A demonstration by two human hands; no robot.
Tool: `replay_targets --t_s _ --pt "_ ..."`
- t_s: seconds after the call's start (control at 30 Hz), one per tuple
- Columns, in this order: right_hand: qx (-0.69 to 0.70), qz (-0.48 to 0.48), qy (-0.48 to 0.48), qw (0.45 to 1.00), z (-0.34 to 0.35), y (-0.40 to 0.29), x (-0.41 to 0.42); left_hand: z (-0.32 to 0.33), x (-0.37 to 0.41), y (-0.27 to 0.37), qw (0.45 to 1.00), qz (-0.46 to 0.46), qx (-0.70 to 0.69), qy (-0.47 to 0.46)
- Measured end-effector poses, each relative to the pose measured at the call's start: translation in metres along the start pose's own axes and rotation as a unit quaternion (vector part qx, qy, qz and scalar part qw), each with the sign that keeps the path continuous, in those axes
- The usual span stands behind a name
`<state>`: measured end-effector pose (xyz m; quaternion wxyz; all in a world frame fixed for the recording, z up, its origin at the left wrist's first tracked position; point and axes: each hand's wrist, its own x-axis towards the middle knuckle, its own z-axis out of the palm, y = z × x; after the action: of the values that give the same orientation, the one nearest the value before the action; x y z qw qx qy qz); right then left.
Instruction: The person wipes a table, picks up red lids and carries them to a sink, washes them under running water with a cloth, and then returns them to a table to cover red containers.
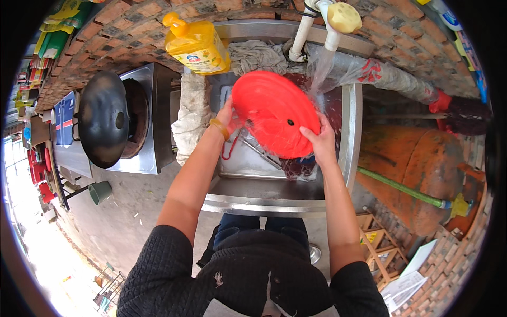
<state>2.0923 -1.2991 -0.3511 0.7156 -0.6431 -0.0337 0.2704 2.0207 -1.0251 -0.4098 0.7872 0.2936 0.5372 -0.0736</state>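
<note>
Both my hands hold a round red plastic dish point(269, 107) tilted over a stainless steel sink point(263, 202). My left hand point(226, 117), with a yellow bangle at the wrist, grips its left edge. On the right edge is my right hand point(323, 138), its thumb lying over the near face. A dark spot or hole shows on the dish. Above its right side, clear plastic film point(321, 69) hangs from the white tap pipe point(332, 41), with water splashing below. Under the dish lie a metal tray point(237, 162), a red looped handle point(229, 149) and dark red mesh point(297, 169), partly hidden.
A yellow pump bottle point(200, 47) and a grey rag point(257, 57) sit at the sink's back. Pale cloth point(192, 115) covers its left side. Farther left, a black wok point(103, 119) leans on a steel stove point(152, 119). A rusty orange tank point(412, 170) stands right.
</note>
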Motion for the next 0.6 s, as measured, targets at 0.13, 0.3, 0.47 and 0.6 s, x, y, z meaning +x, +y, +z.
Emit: replay_targets --t_s 0.13,0.3,0.47,0.6 --pt "-0.422 -0.196 -0.061 0.883 0.025 -0.045 -0.046 -0.003 -0.033 0.008 0.956 -0.135 -0.118 -0.231" --pt "-0.512 -0.155 -0.242 0.809 0.007 -0.051 -0.072 -0.033 -0.025 -0.042 0.976 -0.071 -0.077 -0.191" --pt "-0.679 -0.12 -0.033 0.724 -0.031 0.001 -0.01 -0.033 -0.025 -0.081 0.96 -0.047 -0.124 -0.247" --pt "-0.708 -0.137 0.046 0.692 0.029 0.018 0.045 0.002 -0.017 -0.097 0.945 -0.045 -0.128 -0.296"
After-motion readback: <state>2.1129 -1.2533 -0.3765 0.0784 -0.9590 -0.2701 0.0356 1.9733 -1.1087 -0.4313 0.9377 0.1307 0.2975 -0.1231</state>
